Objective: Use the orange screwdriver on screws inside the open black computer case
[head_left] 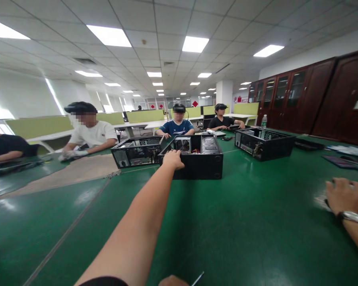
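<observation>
My left hand (173,159) reaches far forward over the table. Its fingers hook over the near top edge of a black computer case (201,166), with the thumb against the outer wall. The case lies open side up, showing a fan (182,145) and a few coloured cables inside. At the bottom edge of the view, only the top of my right hand (173,281) shows. A thin metal shaft, apparently a screwdriver (198,278), sticks out beside it; the handle is out of view.
Two more open computer cases, one on the left (137,153) and one on the right (264,143), stand on the green table (244,222). A co-worker's hand with a watch (346,194) rests at the right. Several people sit opposite. A bottle (264,121) stands behind the right case.
</observation>
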Tool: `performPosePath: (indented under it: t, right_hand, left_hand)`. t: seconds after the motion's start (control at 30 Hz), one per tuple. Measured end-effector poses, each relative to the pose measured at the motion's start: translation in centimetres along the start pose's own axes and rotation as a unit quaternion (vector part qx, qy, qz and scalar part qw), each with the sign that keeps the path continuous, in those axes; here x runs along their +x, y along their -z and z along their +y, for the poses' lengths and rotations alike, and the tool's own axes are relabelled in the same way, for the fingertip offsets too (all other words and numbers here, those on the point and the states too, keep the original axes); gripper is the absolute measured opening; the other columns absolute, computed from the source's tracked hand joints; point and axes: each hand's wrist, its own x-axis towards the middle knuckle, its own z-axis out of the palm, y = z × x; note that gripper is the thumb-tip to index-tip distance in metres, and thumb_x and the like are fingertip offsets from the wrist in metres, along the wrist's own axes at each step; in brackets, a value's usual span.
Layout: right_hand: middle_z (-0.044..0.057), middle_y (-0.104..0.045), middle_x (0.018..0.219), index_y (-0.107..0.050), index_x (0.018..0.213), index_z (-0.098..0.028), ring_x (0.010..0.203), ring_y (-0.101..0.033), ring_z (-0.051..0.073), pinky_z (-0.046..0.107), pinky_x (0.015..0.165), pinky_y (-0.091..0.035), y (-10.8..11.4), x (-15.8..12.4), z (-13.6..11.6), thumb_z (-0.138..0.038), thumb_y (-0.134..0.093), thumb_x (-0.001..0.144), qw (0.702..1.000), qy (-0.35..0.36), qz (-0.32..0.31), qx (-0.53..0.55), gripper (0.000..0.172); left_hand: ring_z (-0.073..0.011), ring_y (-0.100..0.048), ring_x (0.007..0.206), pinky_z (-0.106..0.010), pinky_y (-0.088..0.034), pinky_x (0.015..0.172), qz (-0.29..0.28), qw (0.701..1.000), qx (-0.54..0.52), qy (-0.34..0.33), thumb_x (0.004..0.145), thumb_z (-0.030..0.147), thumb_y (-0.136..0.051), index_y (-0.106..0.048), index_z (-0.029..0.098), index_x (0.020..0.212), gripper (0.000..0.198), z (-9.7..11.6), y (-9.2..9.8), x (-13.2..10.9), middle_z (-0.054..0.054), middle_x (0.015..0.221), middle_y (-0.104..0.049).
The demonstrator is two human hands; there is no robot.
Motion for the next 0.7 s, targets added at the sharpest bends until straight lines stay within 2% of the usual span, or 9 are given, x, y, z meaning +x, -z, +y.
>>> performPosePath:
  t: [0.07,0.13,0.2,0.3,0.4,0.5,0.53,0.6,0.7]
  right_hand:
    - [-0.013,-0.074,0.093,-0.071,0.091,-0.041,0.100,-0.070,0.031,0.034,0.049,-0.053,1.9,-0.4,1.4,-0.039,-0.037,0.096,0.999,-0.007,0.027,0.016,0.035]
    - [-0.015,-0.075,0.092,-0.071,0.082,-0.042,0.096,-0.071,0.028,0.031,0.050,-0.051,3.0,-0.4,1.7,-0.040,-0.035,0.096,0.999,-0.009,0.038,0.024,0.039]
    - [-0.015,-0.075,0.089,-0.071,0.074,-0.041,0.093,-0.072,0.026,0.029,0.052,-0.049,3.1,-0.1,0.7,-0.041,-0.032,0.096,0.999,-0.008,0.042,0.026,0.044]
    - [-0.014,-0.075,0.085,-0.071,0.067,-0.039,0.091,-0.072,0.023,0.027,0.053,-0.043,2.6,0.5,-2.5,-0.042,-0.028,0.096,0.999,0.001,0.043,0.033,0.051]
    - [-0.011,-0.076,0.089,-0.071,0.071,-0.040,0.088,-0.071,0.021,0.029,0.054,-0.041,2.9,1.2,-6.8,-0.043,-0.026,0.098,0.999,0.022,0.009,0.036,0.052]
    - [-0.005,-0.074,0.103,-0.070,0.097,-0.037,0.089,-0.070,0.021,0.036,0.063,-0.052,4.6,1.2,-10.6,-0.047,-0.036,0.100,0.997,0.057,-0.040,0.042,0.035]
    - [-0.001,-0.072,0.108,-0.068,0.107,-0.032,0.090,-0.069,0.021,0.038,0.068,-0.056,5.4,1.0,-11.5,-0.047,-0.044,0.100,0.995,0.069,-0.047,0.048,0.030]
    - [0.006,-0.068,0.110,-0.064,0.116,-0.021,0.090,-0.067,0.019,0.037,0.075,-0.059,7.6,0.3,-12.5,-0.048,-0.055,0.098,0.993,0.089,-0.048,0.061,0.034]
    - [0.004,-0.068,0.100,-0.064,0.113,-0.023,0.083,-0.067,0.014,0.028,0.074,-0.059,12.0,-1.0,-12.7,-0.053,-0.052,0.100,0.988,0.119,-0.041,0.086,0.035]
  left_hand:
    - [-0.0360,-0.048,0.126,-0.046,-0.039,0.106,0.012,1.000,0.009,0.005,0.073,0.056,-0.076,-0.053,0.012,0.132,0.078,0.5,0.0,-0.4,-0.019,0.130,-0.057]
    - [-0.0372,-0.047,0.126,-0.043,-0.037,0.107,0.026,1.000,0.014,0.006,0.070,0.061,-0.075,-0.054,0.012,0.132,0.082,0.9,0.2,-1.3,-0.020,0.130,-0.057]
    - [-0.0364,-0.048,0.125,-0.042,-0.038,0.106,0.036,0.999,0.017,0.004,0.071,0.062,-0.073,-0.055,0.013,0.130,0.078,1.3,0.8,-2.8,-0.019,0.130,-0.058]
    - [-0.0357,-0.050,0.121,-0.042,-0.040,0.103,0.039,0.999,0.023,-0.006,0.070,0.059,-0.075,-0.057,0.014,0.126,0.075,2.0,1.9,-6.3,-0.018,0.126,-0.060]
    - [-0.0349,-0.051,0.117,-0.042,-0.041,0.102,0.044,0.998,0.033,-0.022,0.072,0.051,-0.077,-0.057,0.014,0.125,0.068,2.9,3.2,-11.4,-0.017,0.123,-0.061]
    - [-0.0359,-0.051,0.115,-0.044,-0.041,0.101,0.050,0.998,0.036,-0.032,0.074,0.039,-0.076,-0.054,0.011,0.129,0.066,4.0,4.7,-17.5,-0.019,0.123,-0.059]
    - [-0.0364,-0.051,0.114,-0.045,-0.041,0.100,0.050,0.998,0.035,-0.035,0.074,0.037,-0.076,-0.054,0.010,0.130,0.066,4.4,5.4,-19.7,-0.020,0.123,-0.059]
    - [-0.0374,-0.052,0.112,-0.048,-0.042,0.098,0.038,0.998,0.036,-0.047,0.077,0.032,-0.072,-0.053,0.009,0.131,0.062,5.1,6.7,-23.9,-0.021,0.121,-0.059]
    - [-0.0392,-0.054,0.106,-0.051,-0.044,0.091,-0.010,0.995,0.063,-0.079,0.084,0.027,-0.063,-0.053,0.007,0.134,0.055,6.3,8.7,-29.9,-0.024,0.121,-0.058]
